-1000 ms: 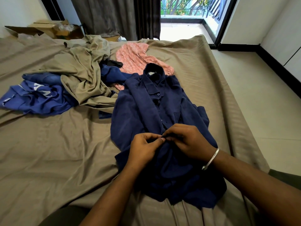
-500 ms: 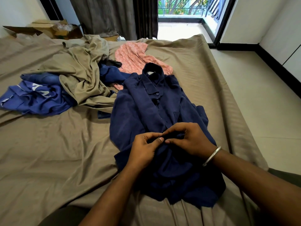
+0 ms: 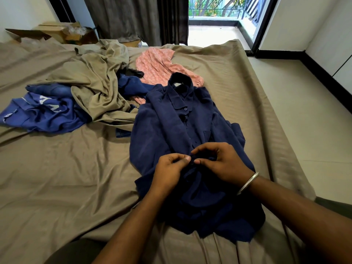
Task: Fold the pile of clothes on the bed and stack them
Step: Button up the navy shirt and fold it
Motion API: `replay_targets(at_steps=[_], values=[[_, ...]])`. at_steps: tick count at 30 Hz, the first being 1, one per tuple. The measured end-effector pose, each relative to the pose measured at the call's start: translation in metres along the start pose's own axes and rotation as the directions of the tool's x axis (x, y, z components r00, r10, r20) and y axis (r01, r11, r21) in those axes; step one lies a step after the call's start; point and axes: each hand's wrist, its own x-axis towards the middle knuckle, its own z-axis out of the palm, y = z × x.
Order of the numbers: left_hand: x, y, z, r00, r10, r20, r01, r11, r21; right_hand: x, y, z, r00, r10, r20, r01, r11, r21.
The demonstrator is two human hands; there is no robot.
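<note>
A navy button-up shirt [image 3: 171, 126] lies front up on the bed [image 3: 57, 187], collar pointing away from me. My left hand [image 3: 168, 172] and my right hand [image 3: 221, 164] meet at the shirt's front placket, near its middle. Both pinch the dark fabric there between thumb and fingers. Behind the shirt sits the pile: a pink patterned garment [image 3: 158, 67], a khaki garment [image 3: 95, 86], a blue printed shirt [image 3: 42, 115] and a dark blue piece [image 3: 131, 86].
Cardboard boxes [image 3: 68, 33] stand beyond the bed's far left corner, with dark curtains [image 3: 133, 18] behind. The bed's right edge drops to a tiled floor [image 3: 304, 111]. An open balcony door [image 3: 213, 25] is at the back.
My right hand's fingers have lifted and curled higher over the placket. My left hand has hardly moved. The shirt lies as before.
</note>
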Motion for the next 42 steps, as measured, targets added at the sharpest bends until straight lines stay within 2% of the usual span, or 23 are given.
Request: replay_targets(at_steps=[2,4,6,9,15,21,30,34,35,38,40,42], values=[[-0.001,0.008,0.0,0.992,-0.122,0.019,0.123,0.959,-0.255,0.001,0.0,-0.002,0.999,-0.018,-0.027,0.018,1.0,-0.005],[-0.001,0.01,0.0,0.971,-0.228,0.071,0.238,0.891,-0.386,0.002,-0.002,-0.005,0.999,-0.048,-0.019,0.047,0.999,-0.014],[-0.001,0.009,-0.001,0.95,-0.289,0.117,0.311,0.854,-0.417,0.003,-0.002,-0.007,0.997,-0.074,0.024,0.074,0.997,-0.03],[-0.002,0.006,-0.001,0.945,-0.31,0.109,0.328,0.875,-0.356,0.002,-0.001,-0.009,0.994,-0.086,0.073,0.09,0.995,-0.049],[0.0,0.004,0.002,0.955,-0.272,0.121,0.297,0.883,-0.364,0.001,-0.003,-0.013,0.968,-0.209,0.139,0.229,0.961,-0.152],[0.001,0.004,0.001,0.963,-0.237,0.125,0.264,0.916,-0.301,0.001,-0.003,-0.011,0.934,-0.334,0.13,0.358,0.883,-0.303],[0.001,0.006,0.001,0.983,-0.152,0.104,0.17,0.967,-0.191,0.002,-0.005,-0.011,0.938,-0.34,0.075,0.347,0.893,-0.287],[-0.003,0.007,-0.002,0.99,-0.067,0.121,0.089,0.98,-0.18,0.002,-0.004,-0.012,0.94,-0.333,0.078,0.341,0.894,-0.289],[-0.004,0.006,-0.002,0.993,-0.026,0.116,0.041,0.99,-0.134,0.001,-0.004,-0.012,0.939,-0.333,0.085,0.343,0.893,-0.292],[-0.002,-0.001,-0.004,0.993,0.106,0.051,-0.112,0.982,0.151,0.001,-0.004,-0.012,0.94,-0.329,0.088,0.341,0.897,-0.282],[-0.002,-0.003,-0.003,0.989,0.142,0.042,-0.147,0.972,0.186,0.001,-0.004,-0.013,0.953,-0.299,0.04,0.3,0.921,-0.25],[-0.001,-0.003,-0.002,0.987,0.154,0.054,-0.16,0.977,0.139,0.001,-0.005,-0.015,0.97,-0.243,0.004,0.239,0.952,-0.188]])
